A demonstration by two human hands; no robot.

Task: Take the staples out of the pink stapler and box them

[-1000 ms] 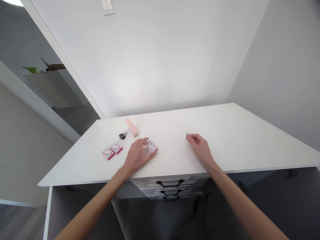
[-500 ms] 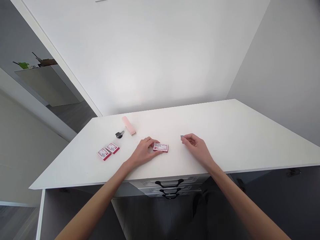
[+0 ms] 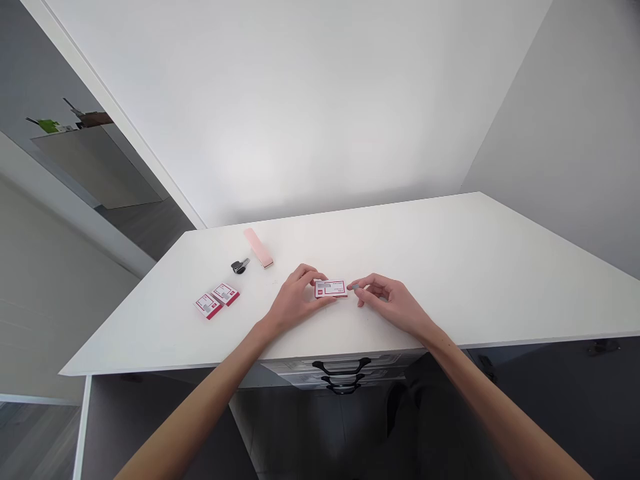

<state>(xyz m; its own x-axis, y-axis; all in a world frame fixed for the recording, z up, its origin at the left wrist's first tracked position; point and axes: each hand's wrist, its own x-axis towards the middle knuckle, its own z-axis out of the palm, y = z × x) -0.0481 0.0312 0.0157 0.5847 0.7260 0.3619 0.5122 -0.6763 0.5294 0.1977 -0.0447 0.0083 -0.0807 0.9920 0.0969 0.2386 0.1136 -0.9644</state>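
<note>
A small red and white box [image 3: 331,289] lies on the white table [image 3: 450,267] near its front edge. My left hand [image 3: 295,303] grips the box's left end with curled fingers. My right hand [image 3: 387,301] is pinched on a tiny grey piece [image 3: 355,287] held right at the box's right end. Two more boxes of the same kind [image 3: 216,300] lie side by side to the left.
A pink stapler [image 3: 258,247] and a small black and silver object [image 3: 240,266] lie at the table's back left. Drawers with black handles [image 3: 341,367] sit under the table's front edge. White walls close the back and right.
My left hand has slid the box to the right and turned it level. My right hand has brought the grey piece left, up to the box's end.
</note>
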